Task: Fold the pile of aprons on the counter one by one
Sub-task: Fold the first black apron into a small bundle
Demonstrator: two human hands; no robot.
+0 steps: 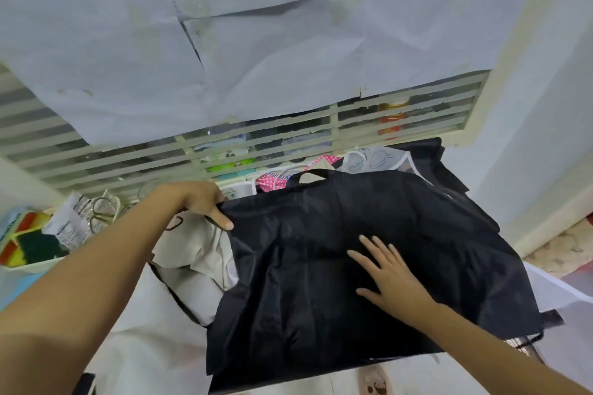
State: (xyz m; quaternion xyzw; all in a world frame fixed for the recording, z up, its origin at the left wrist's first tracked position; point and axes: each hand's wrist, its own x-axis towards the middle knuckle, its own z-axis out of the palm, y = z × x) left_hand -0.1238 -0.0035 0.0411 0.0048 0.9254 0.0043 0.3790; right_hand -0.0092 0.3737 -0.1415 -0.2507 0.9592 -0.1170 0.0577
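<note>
Largest on the tabletop, itself hidden under cloth: a black apron point(305, 298), spread wide on top of the pile, thin and faintly shiny, creased in long soft ridges from far edge to near edge. Far edge toward the slatted window point(96, 157), with the black neck loop point(311, 174) standing up near the middle of it. Near edge hanging past the front, fairly straight but rippled. Right edge ending in a short black strap point(552, 318) sticking out sideways, with the white wall point(545, 138) near on that side.

Left of the black apron and partly under it, a cream apron point(192, 253), crumpled in thick folds, trimmed with dark piping. At the right, under the black corner, a flat white cloth point(558, 289). Behind, between far edge and window, a pink dotted cloth point(272, 183) and a white printed cloth point(369, 159), both bunched. Further left, well apart from the black apron, a basket point(25, 244) of coloured things and a crinkled packet point(69, 224).

Left hand point(202, 199) at the far left corner of the black apron, fingers curled round the edge, thumb on top, pinching it. Right hand point(391, 276) flat on the middle of the black apron, fingers straight and spread, holding nothing.
</note>
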